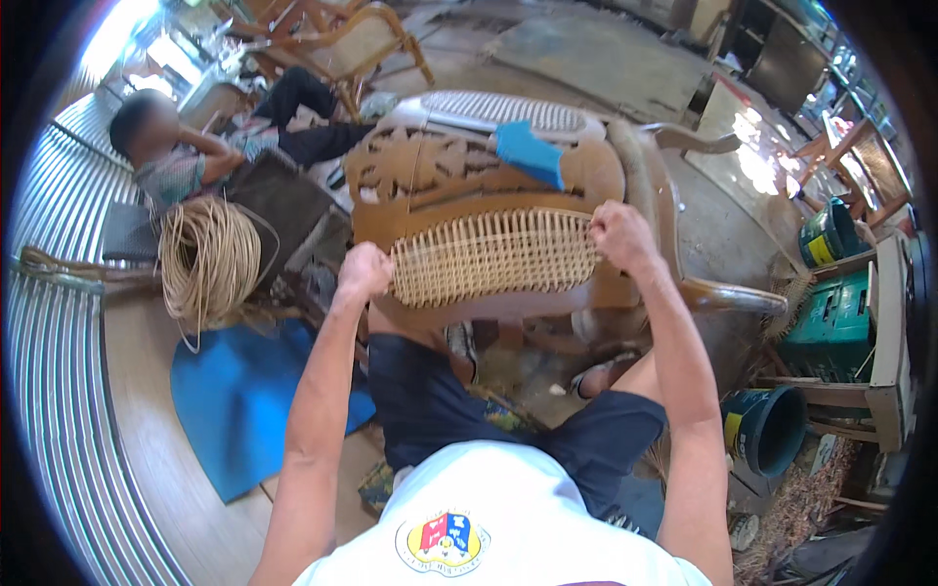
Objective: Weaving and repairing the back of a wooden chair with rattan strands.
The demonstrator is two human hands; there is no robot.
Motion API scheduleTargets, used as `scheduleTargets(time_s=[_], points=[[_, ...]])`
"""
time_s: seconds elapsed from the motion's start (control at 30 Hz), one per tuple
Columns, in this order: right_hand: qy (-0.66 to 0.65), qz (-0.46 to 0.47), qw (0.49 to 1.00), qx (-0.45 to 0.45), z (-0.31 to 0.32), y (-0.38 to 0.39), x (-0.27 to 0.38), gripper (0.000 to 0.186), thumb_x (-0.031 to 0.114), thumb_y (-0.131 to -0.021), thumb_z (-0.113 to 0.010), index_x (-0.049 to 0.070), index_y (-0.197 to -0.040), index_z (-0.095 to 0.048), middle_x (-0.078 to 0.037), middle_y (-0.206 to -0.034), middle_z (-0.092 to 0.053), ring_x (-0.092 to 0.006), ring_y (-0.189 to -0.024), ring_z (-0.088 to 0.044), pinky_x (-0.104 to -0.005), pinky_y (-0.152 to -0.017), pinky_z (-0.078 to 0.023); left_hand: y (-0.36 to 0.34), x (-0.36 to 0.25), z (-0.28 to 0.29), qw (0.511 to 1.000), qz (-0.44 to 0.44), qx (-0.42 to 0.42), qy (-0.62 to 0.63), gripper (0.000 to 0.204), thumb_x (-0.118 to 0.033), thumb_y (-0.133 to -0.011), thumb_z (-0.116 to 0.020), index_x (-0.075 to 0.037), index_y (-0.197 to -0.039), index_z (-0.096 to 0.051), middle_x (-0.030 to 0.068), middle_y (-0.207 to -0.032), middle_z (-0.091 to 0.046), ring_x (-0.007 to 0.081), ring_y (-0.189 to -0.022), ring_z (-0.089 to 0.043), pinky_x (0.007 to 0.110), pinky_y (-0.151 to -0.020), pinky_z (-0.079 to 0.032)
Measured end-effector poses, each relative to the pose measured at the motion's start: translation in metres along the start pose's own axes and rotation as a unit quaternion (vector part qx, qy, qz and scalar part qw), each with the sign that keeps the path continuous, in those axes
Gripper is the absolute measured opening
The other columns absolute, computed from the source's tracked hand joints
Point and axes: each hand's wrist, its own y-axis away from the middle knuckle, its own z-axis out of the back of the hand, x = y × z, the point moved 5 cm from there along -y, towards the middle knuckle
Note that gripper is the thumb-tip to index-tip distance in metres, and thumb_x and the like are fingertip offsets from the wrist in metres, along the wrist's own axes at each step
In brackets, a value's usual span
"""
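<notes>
A woven cane panel [493, 256] spans the front of a carved brown wooden chair [401, 176] lying before me. My left hand [366, 270] is closed at the panel's left end. My right hand [620, 234] is closed at its upper right end, with fingers bent against the weave. What either hand pinches is too small to make out. A blue piece of material [528, 154] rests on the carved wood above the panel, near a second pale cane section [503, 107].
Another person [210, 176] reclines at upper left beside a cane coil [200, 259]. A blue sheet [244, 391] lies below it, along corrugated metal [54, 371]. Buckets [767, 430] and a green crate [826, 322] stand at right. A wooden chair [357, 49] stands behind.
</notes>
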Motion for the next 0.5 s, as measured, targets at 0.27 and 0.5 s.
scheduleTargets(time_s=[0.27, 0.5], points=[[0.017, 0.016, 0.999, 0.027, 0.004, -0.012, 0.018, 0.012, 0.013, -0.087, -0.064, 0.004, -0.089, -0.072, -0.017, -0.099, -0.069, -0.0377, -0.099, -0.067, -0.0468, -0.089, -0.052, 0.012, 0.051, -0.027, 0.962, -0.001, -0.249, 0.112, 0.023, -0.023, -0.080, -0.082, 0.000, -0.085, -0.079, 0.0119, -0.075, -0.076, 0.0170, -0.068, -0.072, 0.034, -0.068, -0.055], [0.000, 0.015, 1.000, 0.024, 0.009, 0.000, 0.008, 0.013, 0.012, -0.086, -0.066, 0.001, -0.089, -0.070, -0.018, -0.094, -0.068, -0.0386, -0.095, -0.066, -0.0466, -0.085, -0.051, 0.045, 0.006, -0.030, 0.931, 0.055, -0.339, 0.127, 0.017, -0.019, -0.080, -0.084, -0.004, -0.085, -0.079, 0.0187, -0.124, -0.070, 0.0269, -0.109, -0.069, 0.036, -0.094, -0.053]])
